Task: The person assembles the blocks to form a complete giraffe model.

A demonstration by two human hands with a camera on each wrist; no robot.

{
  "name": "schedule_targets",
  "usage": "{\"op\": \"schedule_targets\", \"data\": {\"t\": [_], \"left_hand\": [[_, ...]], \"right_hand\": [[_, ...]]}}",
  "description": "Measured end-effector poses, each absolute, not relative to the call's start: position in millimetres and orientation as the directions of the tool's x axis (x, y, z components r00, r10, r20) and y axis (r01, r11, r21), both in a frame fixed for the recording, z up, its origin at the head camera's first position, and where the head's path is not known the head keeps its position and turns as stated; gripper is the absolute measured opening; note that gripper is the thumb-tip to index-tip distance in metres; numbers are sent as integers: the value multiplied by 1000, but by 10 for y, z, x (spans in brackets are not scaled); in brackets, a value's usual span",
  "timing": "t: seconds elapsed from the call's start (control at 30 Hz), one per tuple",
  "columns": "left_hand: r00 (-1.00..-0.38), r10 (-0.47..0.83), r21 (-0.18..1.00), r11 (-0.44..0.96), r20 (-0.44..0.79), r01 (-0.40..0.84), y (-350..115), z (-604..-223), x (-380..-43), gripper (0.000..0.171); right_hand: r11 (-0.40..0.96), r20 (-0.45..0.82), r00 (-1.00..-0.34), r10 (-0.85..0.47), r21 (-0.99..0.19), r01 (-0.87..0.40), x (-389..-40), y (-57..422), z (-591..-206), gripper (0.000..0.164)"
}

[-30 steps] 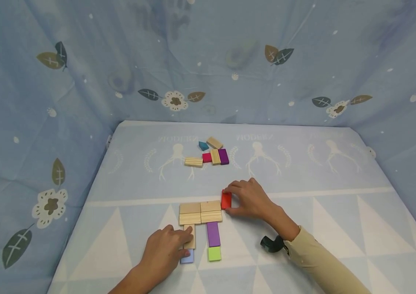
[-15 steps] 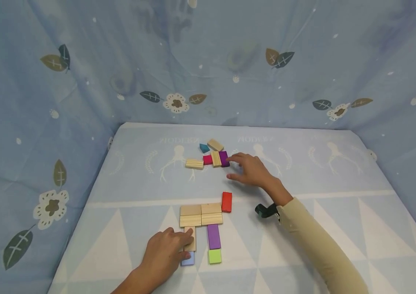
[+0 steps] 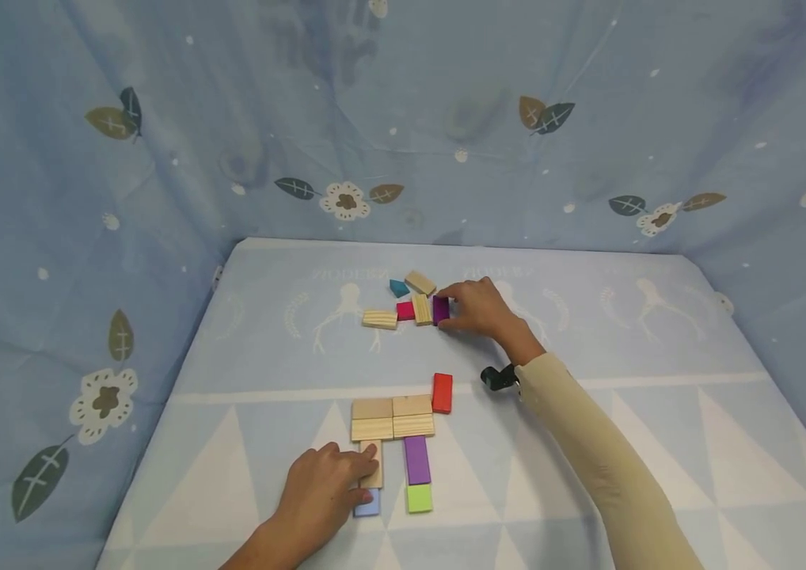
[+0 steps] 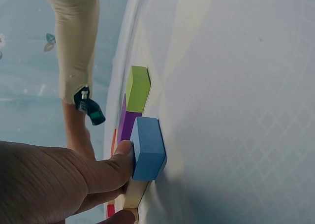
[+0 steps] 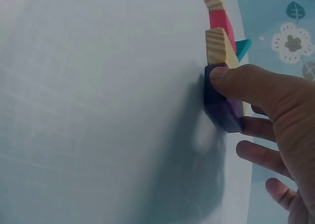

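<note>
My right hand [image 3: 483, 310] pinches a dark purple block [image 3: 441, 310] at the far cluster. In the right wrist view its thumb presses the near face of that purple block [image 5: 221, 103]. My left hand [image 3: 321, 487] rests at the near arrangement, a fingertip on a plain wooden block [image 3: 373, 473] and the thumb against a blue block [image 4: 149, 147]. Beside these lie a lighter purple block [image 3: 417, 461] and a lime green block [image 3: 420, 499]. Above them, several wooden blocks [image 3: 372, 408] form a rectangle, with a red block [image 3: 442, 393] upright at its right corner.
Left of the held block are a striped wooden block [image 3: 422, 309], a pink-red block [image 3: 405, 311] and another wooden block [image 3: 380, 319]. Behind lie a teal wedge [image 3: 399, 288] and a plain wooden block [image 3: 420, 282]. A blue patterned curtain [image 3: 431, 119] borders the cloth-covered table [image 3: 588, 317].
My right hand has let go of the red block beside the wooden rectangle, moved away to the far cluster and taken hold of the dark purple block, now slightly apart from its neighbour. The left hand stays put.
</note>
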State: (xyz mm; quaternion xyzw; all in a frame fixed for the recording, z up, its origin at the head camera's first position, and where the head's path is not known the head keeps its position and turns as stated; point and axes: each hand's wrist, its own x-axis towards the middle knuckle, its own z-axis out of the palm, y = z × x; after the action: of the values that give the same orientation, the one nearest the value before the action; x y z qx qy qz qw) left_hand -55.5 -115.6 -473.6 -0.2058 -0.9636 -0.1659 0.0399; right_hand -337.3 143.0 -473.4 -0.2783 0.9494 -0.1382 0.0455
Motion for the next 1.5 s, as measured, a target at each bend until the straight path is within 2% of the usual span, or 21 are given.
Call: {"op": "schedule_targets", "data": {"t": [0.2, 0.57, 1.2, 1.5], "left_hand": [[-915, 382, 317, 859, 128, 403, -1165, -4735, -554, 40], [-915, 378, 311, 861, 141, 403, -1161, -4725, -566, 39], [-914, 382, 307, 861, 136, 405, -1127, -4715, -581, 41], [-917, 376, 317, 861, 130, 398, -1120, -4727, -571, 41]], "right_hand": [[783, 19, -836, -549, -337, -522, -3191, 1518, -4704, 53], [717, -21, -803, -596, -464, -520, -2895, 1557, -4699, 52], [696, -9, -778, -628, -453, -556, -2752, 1608, -4752, 45], [652, 41, -749, -662, -461, -602, -2711, 1645, -4760, 31]]}}
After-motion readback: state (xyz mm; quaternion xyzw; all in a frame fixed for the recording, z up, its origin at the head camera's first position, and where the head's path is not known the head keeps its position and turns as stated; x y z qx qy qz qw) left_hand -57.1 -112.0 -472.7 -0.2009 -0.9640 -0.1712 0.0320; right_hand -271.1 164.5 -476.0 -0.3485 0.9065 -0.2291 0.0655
